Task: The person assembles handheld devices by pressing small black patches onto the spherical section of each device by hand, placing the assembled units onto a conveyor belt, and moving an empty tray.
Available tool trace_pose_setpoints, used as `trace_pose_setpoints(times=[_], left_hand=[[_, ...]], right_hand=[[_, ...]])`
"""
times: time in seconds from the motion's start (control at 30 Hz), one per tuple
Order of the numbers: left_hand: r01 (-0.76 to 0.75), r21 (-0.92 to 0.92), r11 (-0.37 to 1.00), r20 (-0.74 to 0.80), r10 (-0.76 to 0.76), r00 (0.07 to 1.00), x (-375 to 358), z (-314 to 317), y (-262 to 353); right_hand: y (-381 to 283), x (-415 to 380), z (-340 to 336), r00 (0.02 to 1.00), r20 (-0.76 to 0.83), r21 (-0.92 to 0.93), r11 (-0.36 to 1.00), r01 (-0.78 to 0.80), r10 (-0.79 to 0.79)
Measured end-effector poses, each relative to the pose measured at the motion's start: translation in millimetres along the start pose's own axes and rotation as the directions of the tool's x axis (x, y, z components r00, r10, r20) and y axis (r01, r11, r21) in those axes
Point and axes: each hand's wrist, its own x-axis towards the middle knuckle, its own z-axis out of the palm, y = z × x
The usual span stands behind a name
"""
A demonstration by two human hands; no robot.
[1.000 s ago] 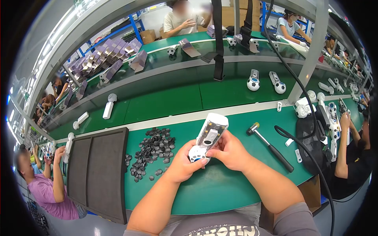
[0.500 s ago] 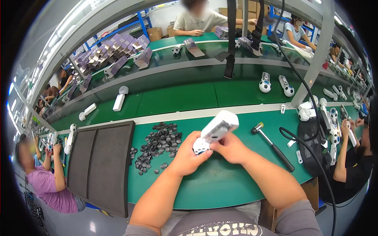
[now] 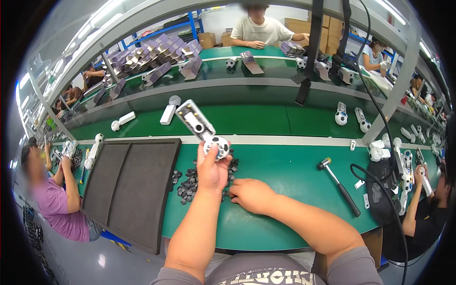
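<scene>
My left hand (image 3: 212, 168) is raised over the green table and holds a white device (image 3: 195, 121) with a round soccer-ball end patterned in black and white; its long body tilts up to the left, with its open inner side showing. Below it lies a pile of small black pentagon pieces (image 3: 188, 190), partly hidden by my left hand. My right hand (image 3: 251, 195) rests low on the table at the right edge of the pile, its fingers bent and pressed together near the pieces. Whatever is between those fingertips is too small to make out.
A black divided tray (image 3: 159, 190) lies left of the pile. A hammer (image 3: 339, 187) and a black cable (image 3: 380, 178) are at the right. White devices (image 3: 341, 114) sit on the green conveyor (image 3: 256, 118) ahead. People work at the left, right and across.
My hands have parted. My left hand has lifted the device and turned its open side into view, while my right hand has let go of it and moved down to the black pieces.
</scene>
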Motion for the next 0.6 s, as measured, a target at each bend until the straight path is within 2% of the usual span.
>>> trace_pose_setpoints(times=[0.1, 0.2, 0.33, 0.47, 0.6], left_hand=[[0.052, 0.08, 0.995, 0.042, -0.055, 0.998, -4, 2, -10], [0.148, 0.353, 0.924, 0.091, -0.191, 0.977, -13, 8, -19], [0.143, 0.43, 0.892, 0.146, -0.224, 0.964, -20, 16, -20], [0.131, 0.381, 0.915, 0.089, -0.178, 0.98, -18, 15, -17], [0.133, 0.335, 0.933, 0.017, -0.147, 0.989, -14, 12, -15]], right_hand=[[3, -18, -9, 0.999, 0.033, -0.101, 0.994, -0.038, 0.042], [10, -43, -21, 1.0, -0.003, -0.163, 0.987, 0.0, -0.001], [11, -67, -42, 0.994, -0.075, -0.081, 0.993, -0.081, 0.075], [19, -67, -44, 0.989, -0.044, -0.011, 0.989, -0.145, 0.144], [10, -47, -32, 0.994, -0.046, 0.012, 0.995, -0.101, 0.102]])
